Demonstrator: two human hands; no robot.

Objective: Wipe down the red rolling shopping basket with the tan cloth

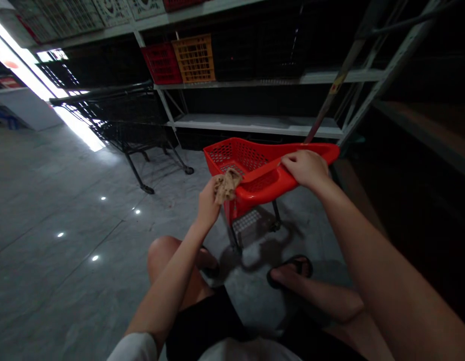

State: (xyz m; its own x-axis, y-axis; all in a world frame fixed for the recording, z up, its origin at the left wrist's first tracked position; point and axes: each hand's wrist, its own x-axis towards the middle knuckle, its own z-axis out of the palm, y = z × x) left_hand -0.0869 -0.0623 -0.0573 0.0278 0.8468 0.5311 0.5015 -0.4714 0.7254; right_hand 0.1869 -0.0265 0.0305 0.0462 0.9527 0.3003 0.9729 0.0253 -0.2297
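Red plastic makes up the cart (266,190) standing on the floor (104,291) ahead of our feet (288,273), where our right hand (305,168) is curled over it, seemingly to steady it, while our left hand (208,201) is closed on a cloth (228,185) bunched against it.

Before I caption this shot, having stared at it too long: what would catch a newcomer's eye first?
The bright red cart in the middle, with the right hand on its rim and the left hand holding a crumpled tan cloth at its near left end. Next, the orange crate beside a red crate on the shelf behind.
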